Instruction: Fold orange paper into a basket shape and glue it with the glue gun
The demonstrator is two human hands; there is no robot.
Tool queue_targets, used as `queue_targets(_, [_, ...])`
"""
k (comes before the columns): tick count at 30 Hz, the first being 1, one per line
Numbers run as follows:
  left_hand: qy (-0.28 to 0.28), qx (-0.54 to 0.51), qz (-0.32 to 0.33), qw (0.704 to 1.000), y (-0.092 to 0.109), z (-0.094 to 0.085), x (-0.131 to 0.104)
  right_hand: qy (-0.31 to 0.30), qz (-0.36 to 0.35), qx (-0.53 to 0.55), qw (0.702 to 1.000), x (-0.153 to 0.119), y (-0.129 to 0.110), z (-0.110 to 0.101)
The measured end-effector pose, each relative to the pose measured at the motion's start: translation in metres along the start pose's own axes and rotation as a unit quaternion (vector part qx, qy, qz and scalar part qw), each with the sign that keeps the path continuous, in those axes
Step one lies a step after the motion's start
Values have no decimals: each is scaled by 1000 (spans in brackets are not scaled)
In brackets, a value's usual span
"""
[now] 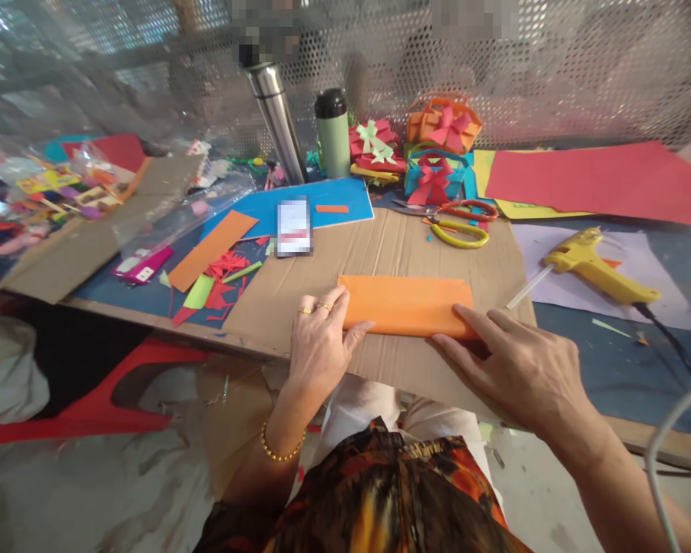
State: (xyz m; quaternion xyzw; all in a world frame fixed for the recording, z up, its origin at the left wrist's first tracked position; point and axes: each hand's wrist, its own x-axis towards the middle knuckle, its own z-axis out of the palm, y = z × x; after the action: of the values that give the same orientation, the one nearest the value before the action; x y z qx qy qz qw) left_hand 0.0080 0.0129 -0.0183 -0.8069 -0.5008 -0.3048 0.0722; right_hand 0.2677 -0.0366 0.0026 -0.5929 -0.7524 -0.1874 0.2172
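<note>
1. Head view: the folded orange paper (406,306) lies on the cardboard (265,311), between both hands. The left hand (318,349) has its left end, thumb and fingers slightly parted; the right hand (533,372) grips the right end, thumb and forefinger moderately apart.
2. Head view: uneven pressure from the two hands could skew the fold or crease it crookedly.
3. Head view: the glue gun (596,273) lies near the right hand; a rightward sweep could knock it, or burn skin if it's hot.
</note>
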Motion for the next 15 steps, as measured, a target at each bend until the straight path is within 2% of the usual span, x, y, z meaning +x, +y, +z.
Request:
queue_targets(8, [28,-2,19,999,0,-1,1,46,-23,-23,998,-1,1,3])
queue_targets(15, [34,-9,20,999,-1,-1,2,52,-28,-20,998,-1,1,3])
